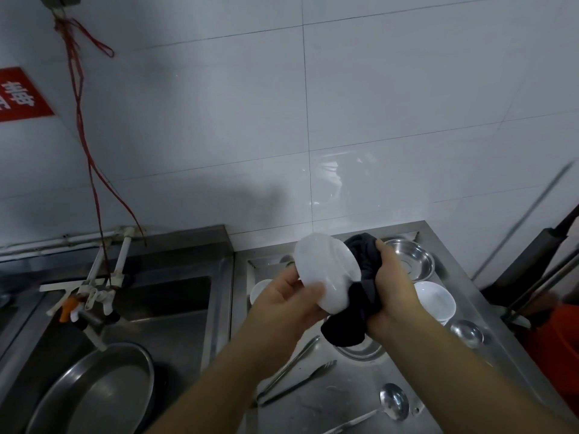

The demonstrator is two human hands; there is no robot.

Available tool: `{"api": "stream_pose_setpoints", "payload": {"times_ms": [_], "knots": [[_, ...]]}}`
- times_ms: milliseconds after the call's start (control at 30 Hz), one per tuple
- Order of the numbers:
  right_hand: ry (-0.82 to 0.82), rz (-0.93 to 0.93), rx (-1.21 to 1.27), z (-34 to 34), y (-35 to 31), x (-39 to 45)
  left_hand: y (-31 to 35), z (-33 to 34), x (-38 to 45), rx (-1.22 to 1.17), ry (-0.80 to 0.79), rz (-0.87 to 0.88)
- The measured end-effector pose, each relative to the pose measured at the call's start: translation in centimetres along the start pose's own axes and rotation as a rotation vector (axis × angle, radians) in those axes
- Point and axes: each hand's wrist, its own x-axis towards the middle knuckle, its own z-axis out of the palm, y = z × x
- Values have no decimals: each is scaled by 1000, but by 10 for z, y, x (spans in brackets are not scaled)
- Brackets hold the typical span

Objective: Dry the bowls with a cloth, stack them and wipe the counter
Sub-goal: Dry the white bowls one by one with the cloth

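Between my hands: left hand [289, 297] grips white plastic bowl [327, 274], right hand [393, 281] clutches dark cloth [360, 296]. Wet bowl may slip onto steel counter [360, 386].

Large glossy white wall tiles [376, 104] with thin grey grout lines, dim and bluish, carrying a soft bright reflection low and right of centre. At the left edge, a red rectangular sign with white characters [18, 95], cut off by the frame. Hanging from a fixture at top left, thin red wires [82, 126], trailing down to white plastic pipes and taps [94, 277] over a deep stainless steel sink basin [175, 296]. Inside the basin at lower left, a wide round metal pan [103, 389]. At the far right, dark long handles leaning on the wall [545, 245] beside an orange-red bucket [554, 343].
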Motion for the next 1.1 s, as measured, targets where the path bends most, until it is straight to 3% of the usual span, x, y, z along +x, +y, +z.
{"api": "stream_pose_setpoints", "payload": {"times_ms": [100, 367, 500, 633, 767, 933, 1100], "knots": [[21, -25, -34, 2, -2, 2, 8, -3, 5, -202, 69, -67], [71, -222, -51, 6, 23, -10, -12, 25, 10, -173, 136, 22], [43, -540, -414, 4, 34, -27, -13, 29, 10, -133, 132, 5], [-108, -798, -859, -3, 23, -29, -15, 29, 7, -75, 57, -13], [-115, -652, -990, -12, -5, -10, -25, 26, 4, 2, 34, -11], [-1, -444, -817, -17, -16, 8, -28, 31, 5, 157, 28, 100], [26, -346, -729, -35, -11, 9, -38, 39, 5, 515, 68, 195]]}}
